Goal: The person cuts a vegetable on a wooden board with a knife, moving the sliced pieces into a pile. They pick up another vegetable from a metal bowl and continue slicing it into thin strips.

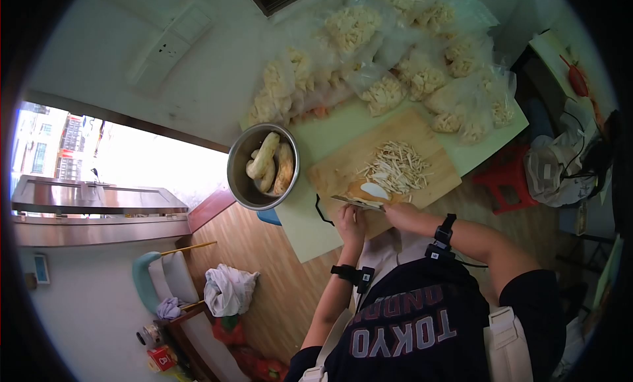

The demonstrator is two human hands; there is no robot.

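Note:
A knife [358, 202] lies nearly level over the near edge of the wooden cutting board [339, 171]. My right hand [398, 214] is closed around its handle end, mostly hidden by the wrist and blade. Against the near side of the blade, toward its left end, are the bent fingers of my left hand [350, 218]; what they grip is hidden. Just beyond the blade sits a brown-skinned piece of root vegetable [359, 190] with a white cut face [376, 189]. A pile of thin pale strips [399, 167] covers the board's middle.
Left of the board, a steel pot [232, 174] holds several partly peeled roots [266, 154]. Clear bags of pale cut pieces [353, 29] crowd the far side of the light green table [304, 240]. A red stool [504, 181] stands at right, a white bag [229, 289] on the floor at left.

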